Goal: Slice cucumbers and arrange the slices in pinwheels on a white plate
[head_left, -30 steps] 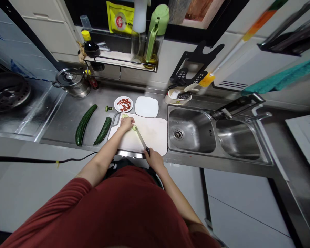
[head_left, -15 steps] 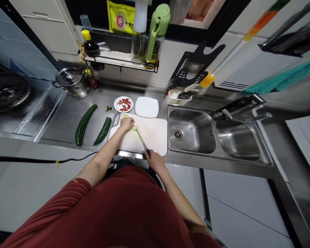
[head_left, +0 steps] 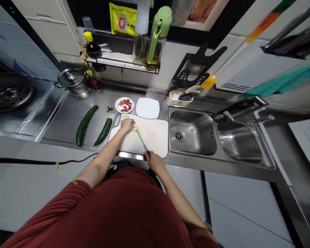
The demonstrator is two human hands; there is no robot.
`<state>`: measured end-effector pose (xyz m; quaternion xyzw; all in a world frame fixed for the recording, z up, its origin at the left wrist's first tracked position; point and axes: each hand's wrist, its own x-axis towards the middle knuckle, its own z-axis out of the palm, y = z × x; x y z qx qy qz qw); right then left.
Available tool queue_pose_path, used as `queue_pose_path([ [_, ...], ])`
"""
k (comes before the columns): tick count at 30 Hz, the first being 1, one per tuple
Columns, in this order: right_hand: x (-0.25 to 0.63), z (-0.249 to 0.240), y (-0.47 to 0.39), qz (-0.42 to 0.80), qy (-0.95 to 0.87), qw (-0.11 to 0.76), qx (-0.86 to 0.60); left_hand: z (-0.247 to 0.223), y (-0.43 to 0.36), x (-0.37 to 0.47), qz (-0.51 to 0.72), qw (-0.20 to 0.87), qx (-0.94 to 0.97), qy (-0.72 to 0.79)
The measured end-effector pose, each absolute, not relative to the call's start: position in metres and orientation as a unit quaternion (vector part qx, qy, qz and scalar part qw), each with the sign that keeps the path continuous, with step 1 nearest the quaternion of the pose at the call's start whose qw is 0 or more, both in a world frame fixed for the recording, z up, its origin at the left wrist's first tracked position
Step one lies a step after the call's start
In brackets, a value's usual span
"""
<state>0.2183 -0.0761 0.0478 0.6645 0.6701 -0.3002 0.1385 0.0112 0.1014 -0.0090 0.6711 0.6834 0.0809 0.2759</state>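
Observation:
My right hand (head_left: pixel 155 162) is wrapped round the black handle of a kitchen knife (head_left: pixel 142 140), low on the white cutting board (head_left: pixel 150 134). The blade points up and left, and a pale green cucumber slice (head_left: pixel 135 129) lies at its tip. Just left of that slice, my left hand (head_left: pixel 127 125) rests on the board with its fingers curled together. Whatever is under those fingers is hidden. A few more cucumber slices (head_left: pixel 125 117) lie behind the left hand, near the board's handle.
Left of the board lie a whole cucumber (head_left: pixel 85 126), a cut cucumber (head_left: pixel 103 132) and small cucumber ends (head_left: pixel 109 109). Behind it stand a plate of red pieces (head_left: pixel 118 107) and a white square plate (head_left: pixel 147 108). A double sink (head_left: pixel 193 132) is at right, a lidded pot (head_left: pixel 73 82) at back left.
The whole view has shifted slightly. Both hands, the knife and the slice at its tip keep nearly the same places on the board.

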Motion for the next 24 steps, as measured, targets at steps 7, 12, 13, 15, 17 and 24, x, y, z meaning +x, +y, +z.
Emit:
queue_pose_path([
  [7, 0.219, 0.047, -0.072, -0.302, 0.669, 0.143, 0.664, -0.01, 0.1, 0.012, 0.079, 0.275, 0.666, 0.689],
  [12, 0.217, 0.045, -0.071, -0.307, 0.667, 0.143, 0.663, -0.012, 0.1, 0.013, 0.088, 0.273, 0.661, 0.693],
  [13, 0.217, 0.045, -0.07, -0.307, 0.667, 0.143, 0.663, -0.012, 0.1, 0.013, 0.088, 0.274, 0.66, 0.694],
  [15, 0.216, 0.045, -0.068, -0.306, 0.668, 0.143, 0.663, -0.012, 0.099, 0.013, 0.088, 0.274, 0.66, 0.693],
  [17, 0.215, 0.045, -0.065, -0.304, 0.669, 0.141, 0.663, -0.012, 0.099, 0.012, 0.086, 0.274, 0.661, 0.693],
  [24, 0.21, 0.044, -0.056, -0.301, 0.673, 0.131, 0.663, -0.016, 0.098, 0.013, 0.09, 0.266, 0.662, 0.696],
])
